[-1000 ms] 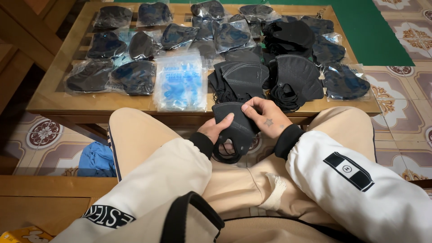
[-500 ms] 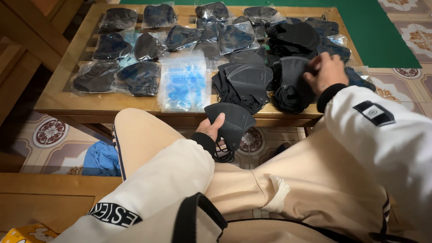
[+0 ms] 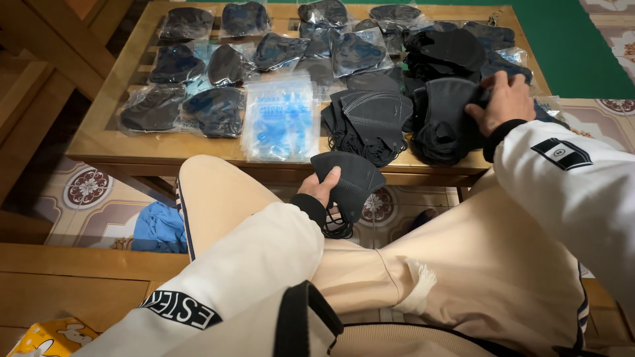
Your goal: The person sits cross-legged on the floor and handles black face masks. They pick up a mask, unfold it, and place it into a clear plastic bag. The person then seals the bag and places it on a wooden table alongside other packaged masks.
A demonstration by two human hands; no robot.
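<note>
- black mask (image 3: 350, 182) in left hand (image 3: 321, 188), w/ black ear loops
- black mask stacks (image 3: 370, 122) on tan wood table (image 3: 159, 151)
- clear bags w/ pale blue print (image 3: 281, 119), left of stacks
- cream sleeves, black cuffs, black patch w/ white letters
- floor tiles below table: beige w/ maroon rosettes (image 3: 87, 187)
- green mat (image 3: 575, 46) right of table
- blue cloth (image 3: 159, 228) under table

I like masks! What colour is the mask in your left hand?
Black, seen in the head view: the folded mask in the left hand.
</note>
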